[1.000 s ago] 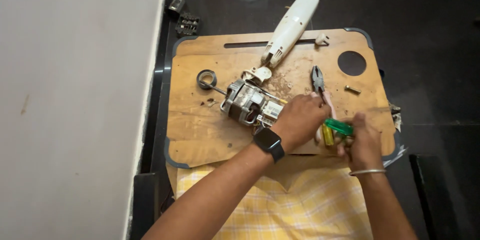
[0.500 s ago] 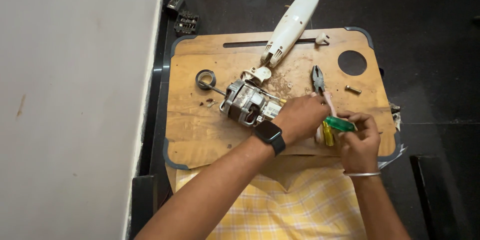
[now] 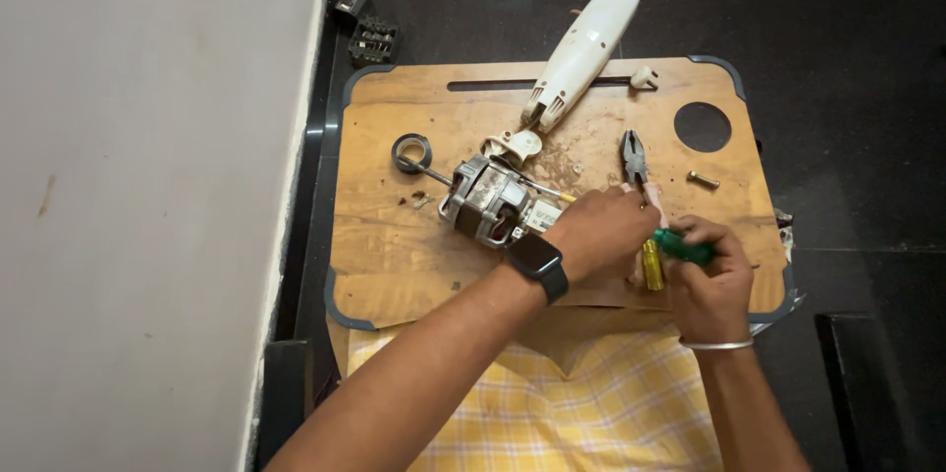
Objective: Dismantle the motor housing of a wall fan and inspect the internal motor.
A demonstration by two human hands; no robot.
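Looking down from the head camera, the view takes in a worn wooden lap board with a dark rim (image 3: 394, 265), serving as the bench across the person's yellow-checked lap.

The left hand (image 3: 596, 236), a black smartwatch (image 3: 539, 261) on its wrist, is curled closed at the right end of the grey metal electric motor with its exposed windings (image 3: 488, 204), which lies on its side near the middle of the bench. Its fingers hide whatever they pinch, so I cannot tell exactly what it grips.

The right hand (image 3: 709, 280), a thin silver bangle (image 3: 715, 344) on its wrist, is closed around a green-handled screwdriver (image 3: 680, 247) just beside the left. A yellow-handled tool (image 3: 651, 265) lies touching or nearly touching both hands.

Grey steel pliers (image 3: 633, 159) rest just above the hands. A small brass bolt (image 3: 702, 179) lies loose to their right, near the round hole in the board (image 3: 702, 126). A long white plastic appliance housing (image 3: 581, 48) lies tilted across the top edge, a roll of black tape (image 3: 411, 153) to the motor's left.

In my judgement the risks are these: the motor sits unclamped and could roll if the screwdriver is pushed hard; the tip could slip towards the left fingers, which are very close; and the loose bolt could drop through the hole or off the bench if it tilts on the lap.
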